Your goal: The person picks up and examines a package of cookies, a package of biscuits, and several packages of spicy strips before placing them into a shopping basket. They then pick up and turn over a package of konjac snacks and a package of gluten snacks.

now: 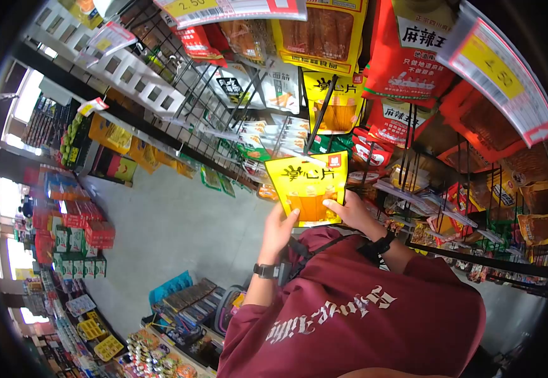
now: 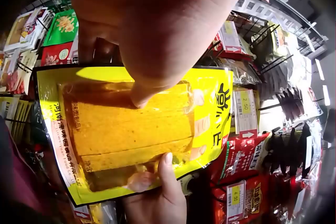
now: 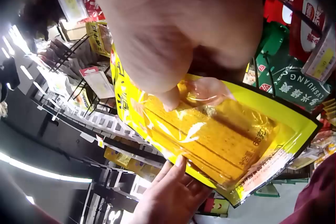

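A yellow packet (image 1: 310,165) was held up in front of the person's chest, close before a wire rack (image 1: 189,120) of hanging snacks. Its name, 掌心片, ran in large black characters across the upper front, with a small red logo at the top right corner. Orange-yellow slices showed through its clear window. The right wrist view showed 66克 on the front; small print along the bottom edge began 河南, and the rest was too fine to read surely.

Both hands were grasping the packet: the left hand (image 1: 277,227) pinched its lower left edge and the right hand (image 1: 357,214) its lower right, each thumb laid over the front.

A yellow packet of the same design (image 1: 335,104) hung on the rack behind, its 掌心片 also readable. To its right were red packets (image 1: 406,53) marked 麻辣王 in black on white, with 只做地道麻辣 in smaller white type below. A silver packet (image 1: 283,88) to the left bore 面筋. One price tag (image 1: 230,7) read 2.50 on yellow; another (image 1: 499,72), at the upper right, appeared to read 4.50. A green packet (image 3: 286,79), seen from the right wrist, carried Latin capitals ending in SHUANG.

Pale blackletter writing crossed the maroon top (image 1: 362,302), too distorted to read with confidence.
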Demonstrator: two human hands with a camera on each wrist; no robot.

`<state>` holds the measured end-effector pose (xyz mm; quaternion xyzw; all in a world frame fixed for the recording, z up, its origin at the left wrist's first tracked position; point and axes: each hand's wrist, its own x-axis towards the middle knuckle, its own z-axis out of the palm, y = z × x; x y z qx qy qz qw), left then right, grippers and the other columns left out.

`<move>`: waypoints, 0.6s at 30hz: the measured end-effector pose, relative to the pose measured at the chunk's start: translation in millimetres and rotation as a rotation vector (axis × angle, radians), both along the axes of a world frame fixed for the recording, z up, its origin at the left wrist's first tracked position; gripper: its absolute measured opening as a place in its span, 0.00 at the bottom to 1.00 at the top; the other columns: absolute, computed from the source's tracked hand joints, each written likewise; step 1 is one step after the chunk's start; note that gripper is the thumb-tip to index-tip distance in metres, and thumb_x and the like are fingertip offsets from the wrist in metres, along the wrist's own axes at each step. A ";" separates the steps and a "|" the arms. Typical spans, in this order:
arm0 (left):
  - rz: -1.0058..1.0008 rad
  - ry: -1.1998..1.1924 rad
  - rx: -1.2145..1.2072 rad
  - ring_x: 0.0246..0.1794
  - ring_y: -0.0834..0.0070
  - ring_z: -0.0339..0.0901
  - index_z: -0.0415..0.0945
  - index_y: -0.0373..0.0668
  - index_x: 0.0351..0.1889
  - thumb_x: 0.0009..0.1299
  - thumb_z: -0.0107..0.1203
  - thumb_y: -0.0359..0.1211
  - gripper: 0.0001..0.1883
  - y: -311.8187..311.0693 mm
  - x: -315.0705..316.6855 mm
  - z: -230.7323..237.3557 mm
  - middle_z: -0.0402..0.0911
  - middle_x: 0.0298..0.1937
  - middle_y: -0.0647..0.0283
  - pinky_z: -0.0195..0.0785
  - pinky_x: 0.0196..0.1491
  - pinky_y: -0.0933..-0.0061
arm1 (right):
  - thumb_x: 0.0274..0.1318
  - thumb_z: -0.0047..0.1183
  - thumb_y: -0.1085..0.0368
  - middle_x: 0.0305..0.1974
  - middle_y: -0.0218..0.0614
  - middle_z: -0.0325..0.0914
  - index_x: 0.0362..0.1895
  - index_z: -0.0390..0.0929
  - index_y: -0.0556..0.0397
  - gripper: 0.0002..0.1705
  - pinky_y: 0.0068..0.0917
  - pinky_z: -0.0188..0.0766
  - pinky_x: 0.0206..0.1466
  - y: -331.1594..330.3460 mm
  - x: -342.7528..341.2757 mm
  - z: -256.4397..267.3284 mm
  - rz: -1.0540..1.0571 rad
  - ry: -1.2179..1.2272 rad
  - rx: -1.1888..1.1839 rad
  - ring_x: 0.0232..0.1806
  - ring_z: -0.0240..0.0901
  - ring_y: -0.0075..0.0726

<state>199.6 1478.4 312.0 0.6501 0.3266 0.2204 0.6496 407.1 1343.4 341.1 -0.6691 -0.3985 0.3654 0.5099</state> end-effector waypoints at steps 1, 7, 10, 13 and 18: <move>-0.021 0.007 0.023 0.52 0.80 0.79 0.73 0.36 0.63 0.78 0.57 0.28 0.17 6.6 0.7 -3.2 0.83 0.54 0.65 0.73 0.56 0.72 | 0.66 0.60 0.61 0.47 0.41 0.87 0.56 0.80 0.59 0.20 0.33 0.76 0.54 1.7 1.2 -0.5 0.003 0.003 -0.020 0.47 0.83 0.34; -0.102 0.009 0.068 0.52 0.77 0.80 0.77 0.36 0.59 0.76 0.60 0.30 0.16 43.9 14.4 3.2 0.85 0.52 0.60 0.73 0.56 0.70 | 0.67 0.62 0.59 0.48 0.39 0.87 0.55 0.82 0.58 0.19 0.32 0.75 0.54 17.3 5.1 -9.6 -0.101 0.008 0.067 0.48 0.82 0.31; -0.186 0.054 0.109 0.51 0.74 0.79 0.78 0.35 0.56 0.75 0.62 0.31 0.15 70.0 25.2 5.9 0.85 0.50 0.57 0.72 0.55 0.69 | 0.67 0.62 0.61 0.49 0.37 0.86 0.55 0.82 0.59 0.18 0.31 0.75 0.55 27.5 -0.2 -15.0 -0.209 0.029 0.109 0.48 0.81 0.29; -0.307 0.075 0.168 0.49 0.76 0.78 0.77 0.35 0.53 0.74 0.63 0.30 0.14 95.2 35.9 22.0 0.84 0.45 0.58 0.72 0.53 0.70 | 0.67 0.62 0.62 0.49 0.34 0.86 0.55 0.82 0.59 0.17 0.29 0.75 0.55 38.5 -9.9 -9.1 -0.342 0.043 0.134 0.48 0.80 0.26; -0.467 0.003 0.158 0.48 0.78 0.78 0.74 0.36 0.57 0.75 0.62 0.29 0.16 127.2 38.7 -23.5 0.82 0.49 0.63 0.72 0.52 0.72 | 0.67 0.61 0.66 0.44 0.31 0.85 0.53 0.82 0.58 0.14 0.27 0.75 0.52 49.8 -35.5 -5.1 -0.498 0.021 0.113 0.45 0.76 0.21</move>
